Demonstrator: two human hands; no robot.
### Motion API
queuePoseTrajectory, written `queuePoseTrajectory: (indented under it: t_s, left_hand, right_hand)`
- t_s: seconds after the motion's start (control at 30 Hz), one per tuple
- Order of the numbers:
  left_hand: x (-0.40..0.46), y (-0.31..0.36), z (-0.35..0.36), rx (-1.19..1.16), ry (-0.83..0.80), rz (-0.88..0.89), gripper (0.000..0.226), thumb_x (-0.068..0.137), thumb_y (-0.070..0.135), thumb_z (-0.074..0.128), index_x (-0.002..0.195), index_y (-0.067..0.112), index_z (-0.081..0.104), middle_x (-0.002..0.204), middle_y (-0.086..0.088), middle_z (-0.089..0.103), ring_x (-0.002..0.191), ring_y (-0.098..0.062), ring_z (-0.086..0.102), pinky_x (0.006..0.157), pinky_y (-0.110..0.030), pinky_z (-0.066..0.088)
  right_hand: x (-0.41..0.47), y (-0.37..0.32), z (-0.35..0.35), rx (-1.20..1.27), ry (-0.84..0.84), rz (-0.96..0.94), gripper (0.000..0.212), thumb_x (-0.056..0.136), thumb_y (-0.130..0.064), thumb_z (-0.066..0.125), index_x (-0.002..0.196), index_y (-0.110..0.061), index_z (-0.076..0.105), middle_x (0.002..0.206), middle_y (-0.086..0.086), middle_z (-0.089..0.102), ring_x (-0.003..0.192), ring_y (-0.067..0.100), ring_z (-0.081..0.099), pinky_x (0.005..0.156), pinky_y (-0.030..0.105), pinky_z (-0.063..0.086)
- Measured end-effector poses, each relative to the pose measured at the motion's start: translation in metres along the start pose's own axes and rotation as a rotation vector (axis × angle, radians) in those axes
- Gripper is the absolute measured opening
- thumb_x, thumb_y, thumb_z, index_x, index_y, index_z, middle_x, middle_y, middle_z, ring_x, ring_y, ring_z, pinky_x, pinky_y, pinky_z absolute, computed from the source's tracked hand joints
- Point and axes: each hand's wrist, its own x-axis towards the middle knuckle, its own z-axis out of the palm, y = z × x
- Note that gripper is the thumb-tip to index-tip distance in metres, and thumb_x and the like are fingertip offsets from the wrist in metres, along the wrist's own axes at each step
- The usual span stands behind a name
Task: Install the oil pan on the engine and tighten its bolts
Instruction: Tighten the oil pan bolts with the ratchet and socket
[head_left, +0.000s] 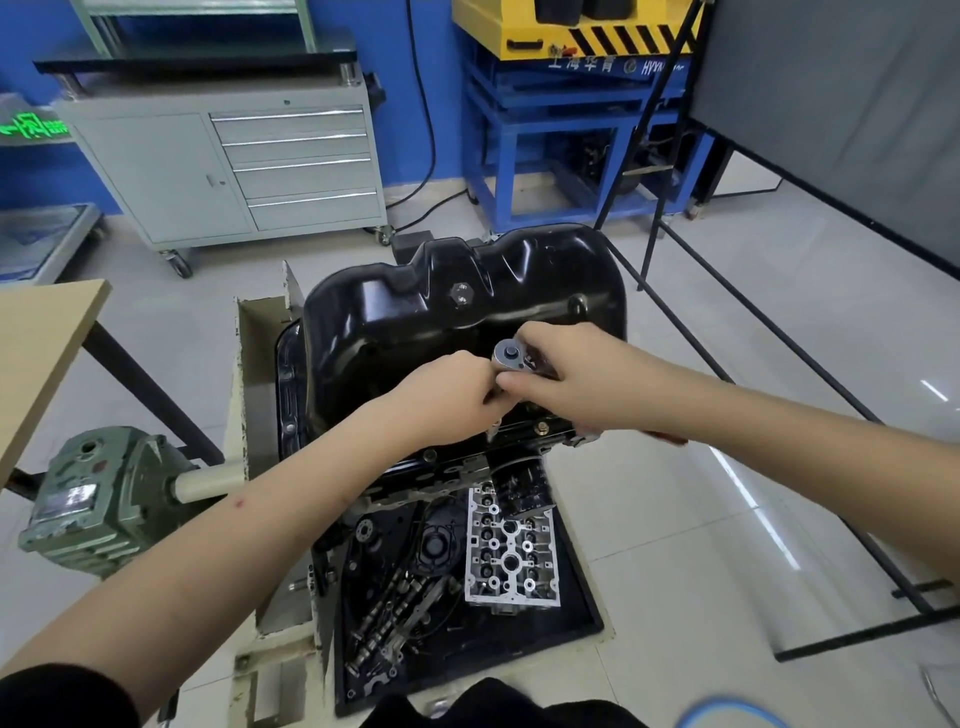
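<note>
Looking down from my head camera, the oil pan (415, 322) is a glossy black stamped shell, deep and lumpy, with a hex drain plug (464, 294) on its upper face. It sits bottom-up on the engine (519, 441), which hangs in a cream-coloured stand (244, 415). The pan lies just beyond both my hands, its near flange directly under them. My right hand (566, 384) is wrapped around a ratchet (509, 356), whose round silver head shows above my knuckles; the handle is hidden in my palm. My left hand (447, 395) curls in against the right, fingers pinching at something below the ratchet head, though I cannot tell what. A brass-coloured bolt (542, 427) shows on the flange just below my right hand.
</note>
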Motion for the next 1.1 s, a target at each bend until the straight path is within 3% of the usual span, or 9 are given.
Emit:
queuePoseTrajectory:
  t_s: [0.17, 0.27, 0.37, 0.53, 0.63, 0.7, 0.83, 0.93, 1.1]
  left_hand:
    - [0.003, 0.008, 0.001, 0.066, -0.046, 0.010, 0.034, 0.093, 0.028, 0.040, 0.059, 0.024, 0.035, 0.054, 0.010, 0.042, 0.049, -0.007, 0.041, 0.045, -0.020, 0.030]
    - [0.005, 0.012, 0.000, 0.087, -0.067, -0.001, 0.026, 0.090, 0.023, 0.042, 0.066, 0.017, 0.048, 0.062, 0.004, 0.050, 0.059, -0.018, 0.051, 0.049, -0.024, 0.036]
    - [0.001, 0.008, -0.005, 0.017, -0.085, -0.015, 0.022, 0.091, 0.022, 0.042, 0.090, 0.008, 0.059, 0.082, -0.007, 0.062, 0.074, -0.025, 0.058, 0.063, -0.031, 0.045]
    - [0.001, 0.005, -0.001, 0.074, -0.094, 0.070, 0.029, 0.096, 0.030, 0.037, 0.079, 0.013, 0.052, 0.068, 0.000, 0.054, 0.059, -0.016, 0.049, 0.059, -0.028, 0.041]
    - [0.004, 0.004, -0.001, 0.062, -0.074, 0.058, 0.033, 0.096, 0.033, 0.037, 0.068, 0.018, 0.045, 0.055, 0.009, 0.047, 0.050, -0.004, 0.042, 0.047, -0.019, 0.030]
    - [0.003, 0.002, -0.002, 0.042, -0.070, 0.050, 0.032, 0.093, 0.033, 0.040, 0.068, 0.016, 0.048, 0.056, 0.008, 0.048, 0.052, -0.009, 0.047, 0.049, -0.020, 0.033]
    - [0.000, 0.002, -0.005, 0.021, -0.090, 0.033, 0.021, 0.090, 0.029, 0.043, 0.075, 0.015, 0.047, 0.061, 0.006, 0.046, 0.059, -0.015, 0.047, 0.054, -0.026, 0.037]
    - [0.001, 0.003, -0.004, 0.005, -0.074, 0.005, 0.026, 0.092, 0.030, 0.042, 0.074, 0.012, 0.049, 0.058, 0.006, 0.045, 0.054, -0.013, 0.045, 0.048, -0.024, 0.035]
    - [0.003, 0.010, 0.000, 0.091, -0.118, 0.013, 0.033, 0.091, 0.022, 0.041, 0.059, 0.014, 0.039, 0.057, 0.004, 0.039, 0.060, -0.021, 0.045, 0.046, -0.024, 0.031]
  right_hand:
    - [-0.018, -0.010, 0.030, 1.306, 0.042, 0.360, 0.007, 0.096, -0.020, 0.046, 0.102, -0.018, 0.048, 0.039, -0.011, 0.033, 0.031, 0.003, 0.028, 0.032, 0.014, 0.025]
    - [-0.019, -0.017, 0.042, 1.545, 0.097, 0.388, 0.003, 0.096, -0.018, 0.045, 0.096, -0.018, 0.048, 0.040, -0.009, 0.035, 0.032, 0.003, 0.030, 0.033, 0.013, 0.027]
    - [-0.015, -0.009, 0.026, 1.127, -0.038, 0.258, 0.011, 0.093, -0.015, 0.051, 0.104, -0.018, 0.052, 0.046, -0.008, 0.044, 0.037, 0.006, 0.042, 0.038, 0.018, 0.037]
    - [-0.001, 0.011, -0.029, -0.387, -0.114, -0.281, 0.033, 0.087, -0.029, 0.058, 0.120, -0.027, 0.053, 0.092, -0.008, 0.060, 0.082, 0.009, 0.051, 0.072, 0.024, 0.041]
    - [0.001, 0.005, -0.028, -0.586, -0.021, -0.278, 0.032, 0.090, -0.033, 0.050, 0.122, -0.030, 0.048, 0.098, -0.003, 0.060, 0.096, 0.019, 0.053, 0.069, 0.031, 0.039]
    - [-0.002, 0.005, -0.015, -0.551, 0.059, -0.234, 0.031, 0.089, -0.042, 0.049, 0.114, -0.025, 0.049, 0.086, -0.004, 0.059, 0.087, 0.023, 0.057, 0.063, 0.029, 0.036]
    - [-0.004, -0.001, 0.002, -0.059, 0.035, -0.001, 0.029, 0.088, -0.042, 0.050, 0.074, -0.018, 0.043, 0.056, -0.008, 0.050, 0.049, 0.011, 0.054, 0.045, 0.022, 0.040]
    - [-0.007, -0.002, 0.010, 0.278, -0.011, 0.166, 0.029, 0.090, -0.037, 0.050, 0.073, -0.016, 0.040, 0.034, -0.006, 0.047, 0.030, 0.007, 0.047, 0.036, 0.018, 0.041]
    - [-0.019, -0.017, 0.037, 1.475, 0.082, 0.456, 0.030, 0.091, -0.020, 0.054, 0.068, -0.015, 0.036, 0.038, -0.008, 0.030, 0.029, 0.003, 0.025, 0.030, 0.013, 0.024]
